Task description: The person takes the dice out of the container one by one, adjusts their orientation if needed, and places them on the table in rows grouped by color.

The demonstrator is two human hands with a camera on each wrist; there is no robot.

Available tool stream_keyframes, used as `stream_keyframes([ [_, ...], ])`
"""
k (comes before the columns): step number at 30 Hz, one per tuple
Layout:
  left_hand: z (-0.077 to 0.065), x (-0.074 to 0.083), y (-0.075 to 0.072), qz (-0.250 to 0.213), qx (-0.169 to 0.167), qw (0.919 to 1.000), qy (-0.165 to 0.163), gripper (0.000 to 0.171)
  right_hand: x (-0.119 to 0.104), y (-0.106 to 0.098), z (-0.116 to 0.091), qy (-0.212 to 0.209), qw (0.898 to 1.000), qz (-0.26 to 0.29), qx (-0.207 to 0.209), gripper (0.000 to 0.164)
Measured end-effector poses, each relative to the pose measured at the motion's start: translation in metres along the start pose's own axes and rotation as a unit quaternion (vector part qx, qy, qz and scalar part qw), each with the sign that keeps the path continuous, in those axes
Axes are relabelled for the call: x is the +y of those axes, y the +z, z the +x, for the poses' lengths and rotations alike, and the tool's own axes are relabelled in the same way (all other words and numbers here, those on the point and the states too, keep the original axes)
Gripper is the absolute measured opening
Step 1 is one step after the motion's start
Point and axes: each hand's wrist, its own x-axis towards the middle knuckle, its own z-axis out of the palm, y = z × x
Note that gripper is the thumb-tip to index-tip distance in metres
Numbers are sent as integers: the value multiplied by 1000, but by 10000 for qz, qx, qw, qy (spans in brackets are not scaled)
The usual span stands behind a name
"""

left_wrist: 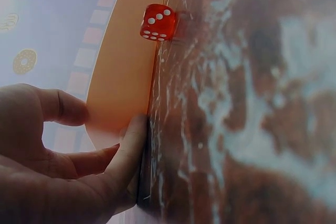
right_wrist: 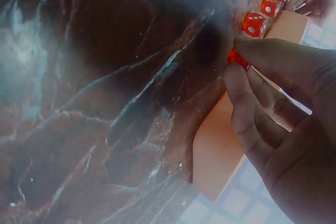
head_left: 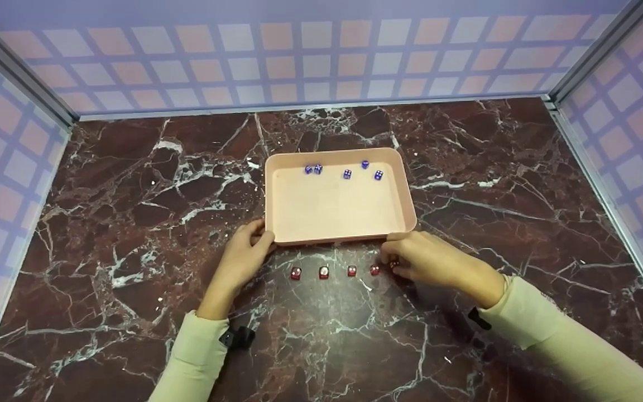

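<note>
A shallow peach-coloured tray (head_left: 335, 215) stands on the dark marbled table, with several blue dice (head_left: 347, 174) inside along its far side. In front of it several red dice (head_left: 324, 272) make a spaced row. My left hand (head_left: 246, 248) holds the tray's near left corner, thumb against the front wall and fingers round the left side. At the row's right end, my right hand (head_left: 425, 258) pinches a red die (right_wrist: 237, 59) between thumb and index finger, just before the tray's near right corner. The fingers cover most of that die.
Patterned panels (head_left: 321, 61) with pink and white squares enclose the back and sides of the marbled table (head_left: 132, 223). A black wrist camera (head_left: 238, 338) sits on the left sleeve, another dark one (head_left: 479, 318) at the right cuff.
</note>
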Motion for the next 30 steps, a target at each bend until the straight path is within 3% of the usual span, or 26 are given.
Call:
stream_keyframes([
  [12,-2,-1,-4,-116,-25,9999,29,52,2,5,2,47,10000,38,-22,23],
  [19,-1,-1,-7,-140,-39,9999,58,53,-7,-4,6,153,9998,-95,10,19],
  [26,-2,1,-4,-115,5,9999,71,53,-13,-20,7,134,9985,-206,485,12],
  [30,-3,2,-2,121,52,9999,103,52,-9,-22,11,501,9935,-145,1008,9],
])
